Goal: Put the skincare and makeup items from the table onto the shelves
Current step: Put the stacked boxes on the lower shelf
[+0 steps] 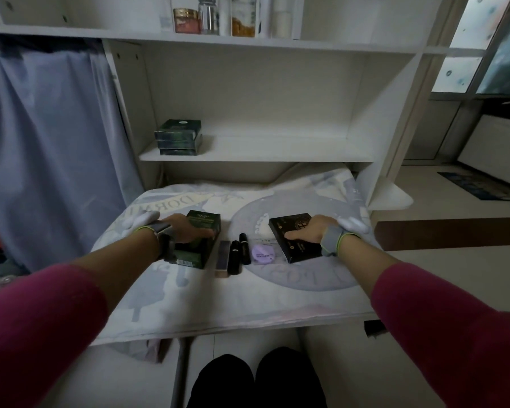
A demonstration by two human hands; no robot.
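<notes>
White shelves (256, 148) rise behind the cloth-covered counter (189, 304), with a stack (178, 138) of green packs on the lower shelf. On the counter, the left grip (183, 228) clasps a green box (205, 220). The right grip (309, 231) lies on a black box (301, 254); whether it clasps is unclear. Dark tubes (234, 254) and a lilac puff (262, 254) lie between.
</notes>
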